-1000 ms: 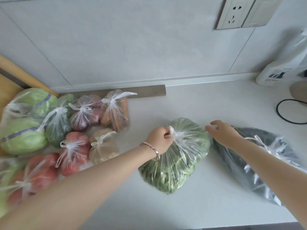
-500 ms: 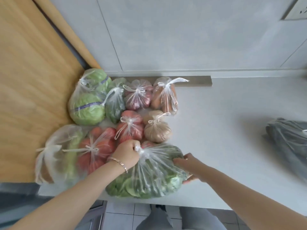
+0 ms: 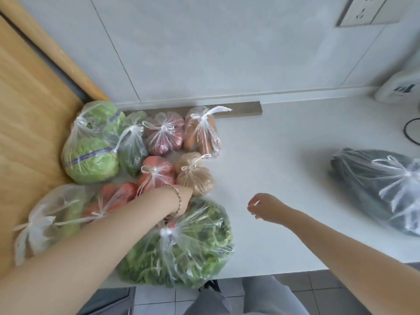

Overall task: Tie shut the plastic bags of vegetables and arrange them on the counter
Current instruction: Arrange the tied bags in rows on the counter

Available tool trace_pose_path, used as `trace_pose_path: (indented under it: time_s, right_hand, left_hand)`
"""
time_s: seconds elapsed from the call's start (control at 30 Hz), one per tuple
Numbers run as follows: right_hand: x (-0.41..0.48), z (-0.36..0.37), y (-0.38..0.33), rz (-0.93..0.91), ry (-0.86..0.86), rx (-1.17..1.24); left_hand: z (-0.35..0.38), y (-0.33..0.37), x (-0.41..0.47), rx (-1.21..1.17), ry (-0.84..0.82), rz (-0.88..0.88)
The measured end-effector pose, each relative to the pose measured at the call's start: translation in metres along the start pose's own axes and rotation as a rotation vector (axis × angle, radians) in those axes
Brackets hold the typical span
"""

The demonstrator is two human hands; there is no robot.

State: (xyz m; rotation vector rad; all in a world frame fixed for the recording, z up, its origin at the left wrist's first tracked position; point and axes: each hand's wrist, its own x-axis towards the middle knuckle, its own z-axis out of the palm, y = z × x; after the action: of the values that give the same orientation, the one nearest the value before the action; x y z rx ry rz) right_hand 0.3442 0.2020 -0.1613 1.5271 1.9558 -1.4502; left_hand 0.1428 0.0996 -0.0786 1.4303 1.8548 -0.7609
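Observation:
A tied clear bag of leafy greens (image 3: 186, 253) lies at the counter's front edge, against a cluster of tied bags: cabbage (image 3: 91, 151), tomatoes (image 3: 156, 171), potatoes (image 3: 195, 178), red onions (image 3: 164, 137) and carrots (image 3: 200, 133). My left hand (image 3: 185, 197), bracelet at the wrist, reaches down between the greens bag and the tomato bag; its fingers are hidden. My right hand (image 3: 266, 208) hovers over bare counter right of the greens, loosely curled and holding nothing. A tied bag of dark vegetables (image 3: 372, 185) lies apart at the right.
A wooden panel (image 3: 29, 110) borders the cluster on the left. The white counter (image 3: 272, 155) runs to a tiled wall with a socket (image 3: 368, 10). A white appliance (image 3: 400, 87) and a black cable (image 3: 411, 130) sit at the far right. The greens bag slightly overhangs the front edge.
The greens bag has come to rest beside the cluster. My left hand has let go of its knot and slipped behind it. My right hand has left the bag and moved right.

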Motion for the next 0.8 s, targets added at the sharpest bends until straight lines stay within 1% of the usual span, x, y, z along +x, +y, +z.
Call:
trace_pose_path:
  time_s: [0.1, 0.13, 0.17, 0.23, 0.3, 0.37, 0.43, 0.47, 0.5, 0.57, 0.67, 0.73, 0.8]
  right_hand:
    - [-0.002, -0.064, 0.021, -0.036, 0.245, -0.124]
    - [-0.004, -0.088, 0.03, -0.043, 0.303, -0.179]
    - [-0.007, -0.114, 0.04, -0.045, 0.357, -0.233]
    - [-0.009, -0.16, 0.065, -0.046, 0.474, -0.378]
    - [-0.012, -0.202, 0.096, 0.052, 0.56, -0.608]
    - [-0.012, -0.236, 0.127, 0.234, 0.538, -0.805]
    - [-0.007, -0.259, 0.156, 0.415, 0.466, -0.878]
    - [-0.002, -0.267, 0.171, 0.469, 0.426, -0.844]
    - [0.002, -0.271, 0.182, 0.476, 0.397, -0.775]
    - [0.008, -0.273, 0.194, 0.399, 0.385, -0.603]
    - [0.016, -0.28, 0.199, 0.257, 0.447, -0.511]
    - [0.013, -0.285, 0.198, 0.236, 0.461, -0.418]
    - [0.012, -0.294, 0.196, 0.22, 0.461, -0.263]
  left_hand:
    - [-0.042, 0.032, 0.035, -0.049, 0.302, 0.077]
    - [-0.054, 0.045, 0.046, -0.075, 0.362, 0.102]
    - [-0.065, 0.061, 0.056, -0.088, 0.388, 0.123]
    - [-0.08, 0.091, 0.075, -0.084, 0.385, 0.152]
    - [-0.096, 0.127, 0.091, -0.075, 0.378, 0.177]
    - [-0.107, 0.156, 0.107, -0.088, 0.358, 0.194]
    - [-0.117, 0.18, 0.12, -0.112, 0.326, 0.192]
    - [-0.12, 0.188, 0.125, -0.133, 0.321, 0.193]
    - [-0.123, 0.194, 0.129, -0.162, 0.317, 0.19]
    - [-0.126, 0.198, 0.135, -0.215, 0.313, 0.185]
    - [-0.128, 0.197, 0.148, -0.329, 0.315, 0.149]
    - [-0.126, 0.188, 0.15, -0.391, 0.316, 0.113]
    - [-0.123, 0.177, 0.152, -0.435, 0.324, 0.06]
